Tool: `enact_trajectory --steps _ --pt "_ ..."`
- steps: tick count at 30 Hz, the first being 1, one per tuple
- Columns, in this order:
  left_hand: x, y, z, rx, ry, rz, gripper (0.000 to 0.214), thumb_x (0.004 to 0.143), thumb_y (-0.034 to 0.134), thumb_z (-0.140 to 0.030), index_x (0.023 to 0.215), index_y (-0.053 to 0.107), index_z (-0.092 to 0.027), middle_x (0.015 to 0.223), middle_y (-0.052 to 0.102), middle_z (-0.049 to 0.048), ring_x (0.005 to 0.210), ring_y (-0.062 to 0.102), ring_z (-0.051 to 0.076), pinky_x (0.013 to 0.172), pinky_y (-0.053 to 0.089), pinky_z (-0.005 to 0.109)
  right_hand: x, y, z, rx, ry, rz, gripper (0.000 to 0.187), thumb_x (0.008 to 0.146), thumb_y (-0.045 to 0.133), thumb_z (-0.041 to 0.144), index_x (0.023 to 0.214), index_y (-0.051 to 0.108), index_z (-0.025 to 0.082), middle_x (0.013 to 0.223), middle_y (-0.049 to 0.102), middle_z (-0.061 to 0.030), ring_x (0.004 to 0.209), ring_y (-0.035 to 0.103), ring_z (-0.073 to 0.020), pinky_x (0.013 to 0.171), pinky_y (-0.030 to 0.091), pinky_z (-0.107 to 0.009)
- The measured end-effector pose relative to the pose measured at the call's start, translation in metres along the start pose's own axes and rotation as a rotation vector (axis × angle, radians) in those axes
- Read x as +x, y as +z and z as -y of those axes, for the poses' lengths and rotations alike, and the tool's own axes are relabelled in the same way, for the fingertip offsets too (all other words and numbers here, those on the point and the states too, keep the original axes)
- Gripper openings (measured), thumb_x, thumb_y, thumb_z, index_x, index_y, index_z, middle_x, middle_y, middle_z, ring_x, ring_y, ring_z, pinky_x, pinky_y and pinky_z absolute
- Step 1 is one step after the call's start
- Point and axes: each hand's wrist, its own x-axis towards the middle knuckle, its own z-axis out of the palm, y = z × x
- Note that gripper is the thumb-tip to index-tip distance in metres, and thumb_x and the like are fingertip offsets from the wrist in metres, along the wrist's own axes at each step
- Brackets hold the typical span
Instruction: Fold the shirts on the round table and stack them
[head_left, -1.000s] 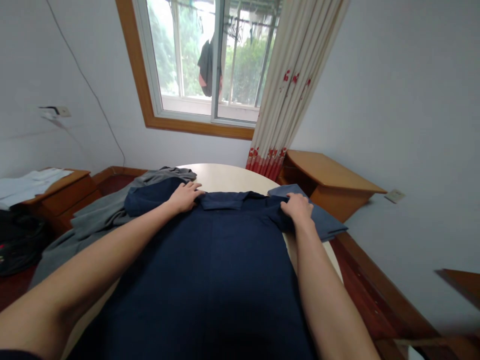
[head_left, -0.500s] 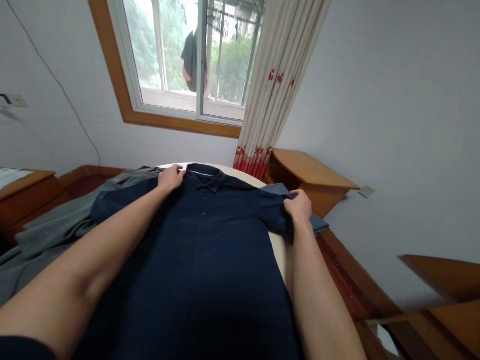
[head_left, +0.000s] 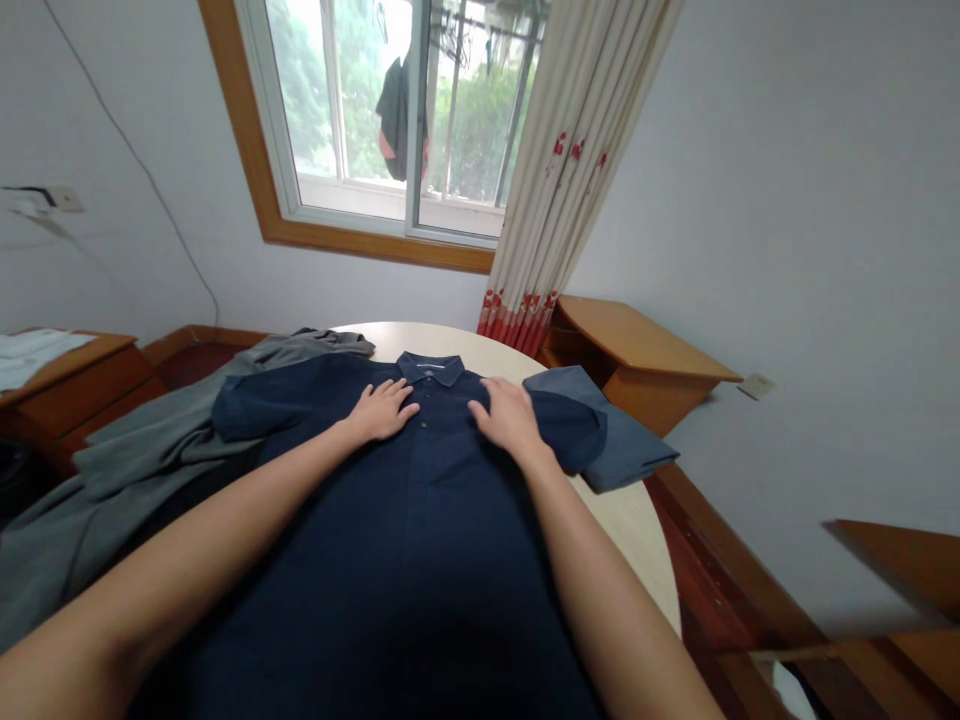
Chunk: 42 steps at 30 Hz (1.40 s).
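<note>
A dark navy short-sleeved shirt [head_left: 420,520] lies front up on a round pale table [head_left: 637,540], its collar [head_left: 431,368] at the far end and its sleeves spread to both sides. My left hand [head_left: 382,408] rests flat on the shirt's chest, left of the buttons, with fingers spread. Across the buttons, my right hand [head_left: 510,415] lies on the chest below the right shoulder, thumb apart from the fingers. Neither hand grips the cloth. The shirt's lower part falls into dark shadow near me.
Grey clothing [head_left: 165,420] is heaped along the left side. A folded blue-grey garment [head_left: 634,440] lies under the right sleeve at the table's edge. Beyond stand a wooden cabinet [head_left: 645,345], a curtain [head_left: 570,190] and a window. A wooden nightstand [head_left: 90,385] is at far left.
My right hand has let go of the right sleeve and moved inward to the chest. My left hand has come from beside the collar down onto the chest. The collar now lies flatter.
</note>
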Motion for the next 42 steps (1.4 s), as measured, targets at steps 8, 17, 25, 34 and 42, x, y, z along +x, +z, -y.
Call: enact_trajectory --steps 8,17,25,34,42 --pt "-0.007 0.008 0.026 -0.03 -0.146 0.046 0.075 0.096 0.018 -0.068 0.158 0.029 -0.029 0.167 0.016 0.005 0.154 0.011 0.034 0.118 0.012 0.065 -0.003 0.063 0.003 0.015 0.094 0.264 0.069 0.101 0.025 0.061 0.157 0.032 0.021 0.166 0.02 -0.0075 0.153 0.014 -0.0278 0.122 0.012 -0.054" --pt "0.011 0.004 0.016 0.029 -0.259 0.051 0.071 0.096 0.026 -0.058 0.157 0.034 -0.023 0.165 0.024 0.0111 0.15 0.016 0.045 0.115 0.015 0.068 0.043 0.062 0.01 -0.083 0.225 0.294 0.065 0.102 0.027 0.05 0.157 0.03 0.016 0.165 0.021 -0.0125 0.152 0.017 -0.0332 0.119 0.009 -0.064" --pt "0.039 0.013 0.01 -0.035 -0.119 0.02 0.064 0.099 0.023 -0.051 0.158 0.03 -0.028 0.167 0.018 0.0053 0.153 0.013 0.033 0.118 0.013 0.064 0.076 0.089 0.039 0.014 0.127 0.273 0.07 0.101 0.02 0.057 0.159 0.025 0.017 0.167 0.016 -0.008 0.154 0.01 -0.0267 0.122 0.008 -0.054" --pt "0.05 0.01 0.059 0.028 -0.191 -0.012 0.069 0.099 0.022 -0.053 0.157 0.031 -0.016 0.166 0.022 0.011 0.153 0.017 0.03 0.12 0.021 0.046 0.094 0.083 -0.013 -0.029 0.249 0.259 0.075 0.1 0.022 0.06 0.159 0.023 0.013 0.167 0.017 -0.01 0.154 0.012 -0.0258 0.123 0.008 -0.048" --pt "0.034 0.001 -0.003 0.095 -0.171 -0.028 0.064 0.099 0.027 -0.039 0.155 0.034 -0.007 0.164 0.024 0.0176 0.151 0.02 0.034 0.12 0.017 0.053 0.064 0.081 0.059 0.005 0.076 0.214 0.066 0.103 0.019 0.048 0.156 0.031 0.01 0.166 0.02 -0.011 0.154 0.013 -0.026 0.123 0.007 -0.052"
